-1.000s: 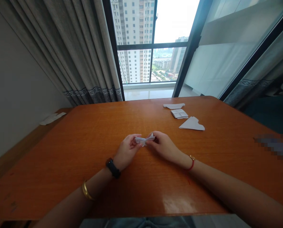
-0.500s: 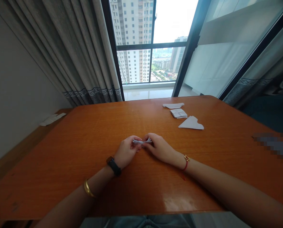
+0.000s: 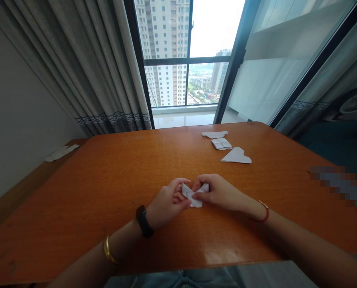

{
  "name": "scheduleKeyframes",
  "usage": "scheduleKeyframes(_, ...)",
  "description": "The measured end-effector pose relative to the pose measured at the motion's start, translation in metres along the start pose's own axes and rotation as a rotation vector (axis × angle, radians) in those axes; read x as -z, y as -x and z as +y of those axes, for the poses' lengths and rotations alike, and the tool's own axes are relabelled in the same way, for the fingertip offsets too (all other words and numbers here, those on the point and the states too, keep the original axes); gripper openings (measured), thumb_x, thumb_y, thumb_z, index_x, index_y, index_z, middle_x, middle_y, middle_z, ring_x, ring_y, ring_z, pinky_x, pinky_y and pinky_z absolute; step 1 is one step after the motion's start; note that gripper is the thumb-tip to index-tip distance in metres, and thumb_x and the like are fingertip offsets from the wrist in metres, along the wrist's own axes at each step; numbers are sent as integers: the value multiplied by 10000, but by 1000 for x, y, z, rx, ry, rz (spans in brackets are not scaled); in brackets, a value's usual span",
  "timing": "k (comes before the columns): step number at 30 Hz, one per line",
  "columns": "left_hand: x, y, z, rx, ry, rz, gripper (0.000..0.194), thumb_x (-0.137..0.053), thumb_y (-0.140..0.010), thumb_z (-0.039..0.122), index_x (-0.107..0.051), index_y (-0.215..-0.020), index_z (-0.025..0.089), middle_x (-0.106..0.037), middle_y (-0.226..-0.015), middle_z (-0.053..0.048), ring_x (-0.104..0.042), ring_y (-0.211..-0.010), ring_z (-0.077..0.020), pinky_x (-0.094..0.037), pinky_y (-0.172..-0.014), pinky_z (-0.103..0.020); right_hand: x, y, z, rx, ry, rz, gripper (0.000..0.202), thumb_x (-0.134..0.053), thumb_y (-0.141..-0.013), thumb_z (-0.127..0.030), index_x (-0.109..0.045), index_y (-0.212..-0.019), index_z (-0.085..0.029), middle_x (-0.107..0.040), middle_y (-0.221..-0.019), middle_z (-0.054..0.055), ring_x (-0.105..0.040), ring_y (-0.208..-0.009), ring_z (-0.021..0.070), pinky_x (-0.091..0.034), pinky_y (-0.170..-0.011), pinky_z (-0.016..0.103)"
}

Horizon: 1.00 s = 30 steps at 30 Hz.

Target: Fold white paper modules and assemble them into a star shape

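Note:
A small piece of folded white paper [image 3: 197,203] is held between my two hands, low over the middle of the table. My left hand [image 3: 168,202] grips its left side, thumb at the lower edge and fingers curled behind. On the right side, my right hand [image 3: 223,194] pinches the paper between thumb and fingers. The paper's upper edge dips in a V, with a corner standing up on each side. Part of it is hidden by my fingers.
On the wooden table [image 3: 121,168], toward the back right, lie a flat white paper strip [image 3: 214,135], a folded paper square [image 3: 222,144] and a pointed folded paper [image 3: 236,155]. A blurred-out object [image 3: 340,186] is at the right. White paper [image 3: 61,153] lies on the left ledge.
Both hands have come nearer to me and slightly right with the folded paper. It was seen edge-on before; now its broad face and V-shaped top show. The view has shifted slightly.

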<state>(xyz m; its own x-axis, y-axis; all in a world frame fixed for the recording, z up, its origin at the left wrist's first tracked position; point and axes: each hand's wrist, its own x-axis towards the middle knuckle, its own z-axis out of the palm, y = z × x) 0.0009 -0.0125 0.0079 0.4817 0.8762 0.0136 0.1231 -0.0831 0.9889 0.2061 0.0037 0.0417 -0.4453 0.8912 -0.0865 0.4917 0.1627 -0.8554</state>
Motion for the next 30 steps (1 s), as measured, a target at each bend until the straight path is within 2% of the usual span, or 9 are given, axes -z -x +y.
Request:
scheduleKeyframes(4,5,-1,0,-48,-109,76,493,-649,-778,245,-458,-1229,191,-604,-1095,-90,-586,-683,-82,-486,-598,-214,39,19,25,-240,-301,112,297,-732,-713,-383,-569,-832,-165,-671,-597,22,-622,-527,144,-499,-509,240)
scheduleKeyframes(7,10,-5,0,-43,-119,110,429,-633,-794,267,-493,-1184,159,-624,-1033,-92,-581,-688,-90,-487,-602,-217,73,35,56,-353,-403,335,371,-807,-634,-383,-580,-829,-164,-698,-645,55,-648,-564,155,-542,-546,251)
scheduleKeyframes(10,10,-5,1,-32,-138,93,385,-626,-801,280,-524,-1146,143,-635,-989,-86,-584,-689,-95,-498,-619,-226,93,44,86,-425,-432,534,373,-841,-576,-345,-599,-795,-164,-710,-671,83,-651,-566,165,-540,-525,252)
scheduleKeyframes(15,9,-3,2,-53,-215,52,323,-600,-823,288,-571,-1107,136,-646,-954,-79,-604,-708,-108,-509,-640,-232,96,39,108,-529,-20,635,341,-763,-623,-454,-605,-687,-158,-650,-512,63,-572,-436,154,-349,-357,216)
scheduleKeyframes(18,10,-3,3,-66,-248,46,319,-588,-831,286,-573,-1112,133,-650,-955,-80,-612,-717,-115,-517,-647,-240,91,33,106,-506,198,693,369,-703,-653,-518,-622,-685,-159,-636,-492,50,-576,-455,168,-339,-390,230)
scheduleKeyframes(21,11,-3,2,-71,-266,42,317,-580,-838,285,-570,-1116,134,-653,-962,-79,-614,-716,-116,-520,-648,-243,89,29,103,-495,200,744,391,-664,-672,-541,-642,-735,-155,-645,-521,55,-597,-493,192,-362,-427,255)
scheduleKeyframes(23,12,-3,2,-77,-284,39,310,-576,-840,284,-574,-1111,135,-655,-954,-76,-608,-711,-114,-519,-646,-241,89,30,103,-495,259,752,403,-628,-696,-556,-658,-762,-160,-666,-583,69,-620,-548,216,-392,-475,280)
scheduleKeyframes(26,12,-3,1,-83,-312,35,306,-574,-839,280,-582,-1106,131,-656,-943,-75,-596,-707,-113,-516,-643,-239,90,36,104,-477,520,687,446,-532,-757,-610,-691,-802,-196,-702,-783,104,-647,-709,278,-432,-567,339)
scheduleKeyframes(30,13,-3,3,-80,-330,38,310,-575,-836,278,-583,-1109,133,-660,-945,-71,-592,-708,-110,-512,-640,-230,102,47,107,-351,825,687,532,-473,-786,-656,-709,-954,-210,-644,-1037,162,-590,-950,363,-457,-740,454)
